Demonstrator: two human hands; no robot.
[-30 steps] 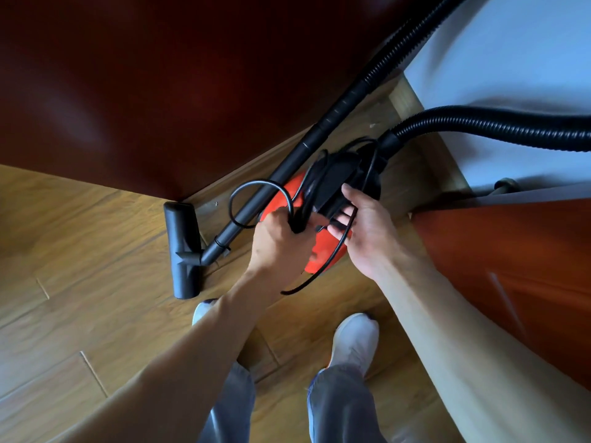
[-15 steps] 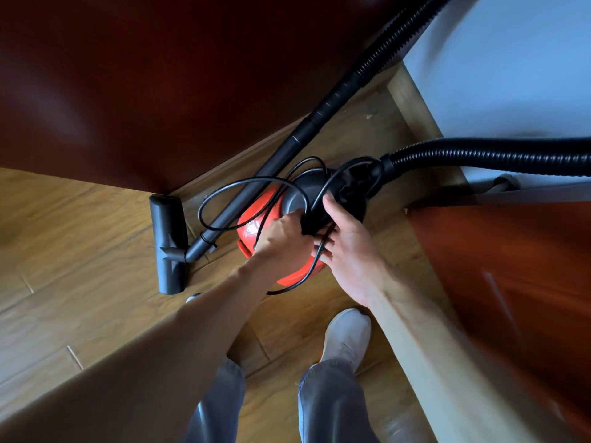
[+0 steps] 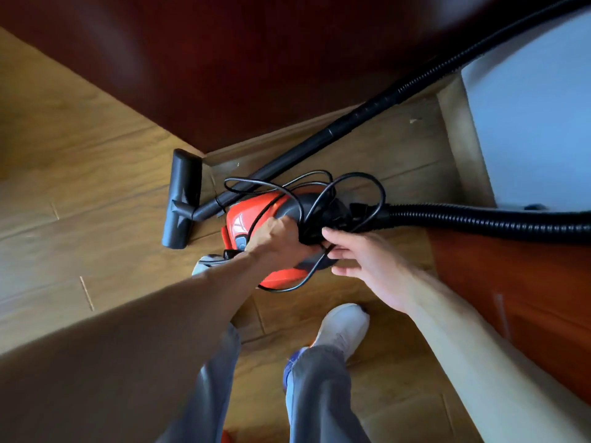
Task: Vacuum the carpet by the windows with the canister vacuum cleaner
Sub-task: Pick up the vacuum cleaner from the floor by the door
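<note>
One pale wooden plank floor (image 3: 80,193) fills the left of the frame. One dark red-brown wooden cabinet (image 3: 256,59) stretches across the top. Left of centre on the floor lies one black plastic floor nozzle (image 3: 182,199), its long axis running almost up and down the frame. From it one black rigid wand (image 3: 287,161) slants towards the upper right corner, turning ribbed near the top.

At centre the one red plastic canister vacuum cleaner (image 3: 249,215) sits on the floor, its hose end pointing right. The left hand (image 3: 278,238) is on its dark top, fingers curled tight there. One black power cord (image 3: 351,179) lies over that top in several loose loops. The right hand (image 3: 361,257) is just beside the left, fingers fairly straight and spread, thumb touching the cord.

Two pale shoes show: the left shoe (image 3: 208,263) half hidden by the forearm, and the right shoe (image 3: 343,327) below centre. One black ribbed hose (image 3: 479,219) runs level to the right edge, between a white wall (image 3: 527,123) and a reddish wooden panel (image 3: 511,298).
</note>
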